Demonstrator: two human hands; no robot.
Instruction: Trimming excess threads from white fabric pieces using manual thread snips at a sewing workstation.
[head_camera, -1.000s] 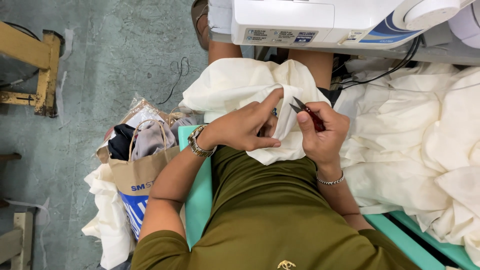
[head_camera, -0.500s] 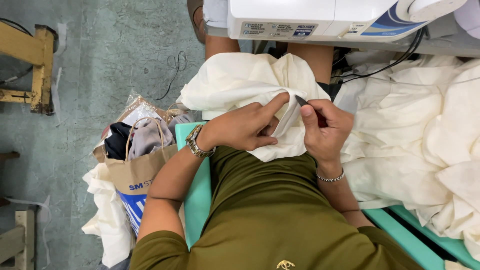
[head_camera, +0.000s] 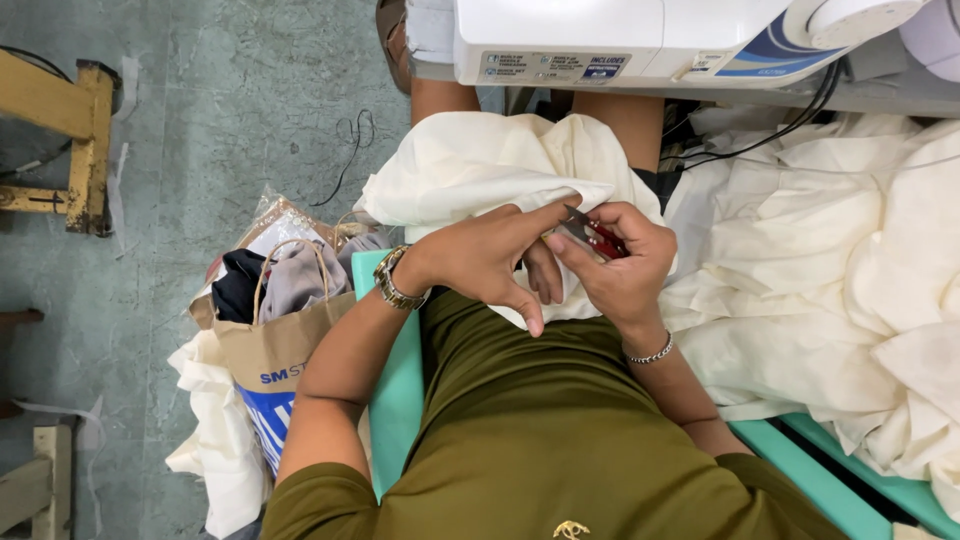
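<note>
Soft, even daylight fills my view, with only faint shadows under my hands. The white sewing machine (head_camera: 600, 35) at twelve o'clock glares slightly; everything stays sharp.

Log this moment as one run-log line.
left hand: on cream fabric, forefinger out | right hand: holds small red-handled snips | setting: lap, white sewing machine ahead

Grey-green concrete floor (head_camera: 230, 100) (scuffed), yellow wooden frame (head_camera: 85, 150) left.
</note>
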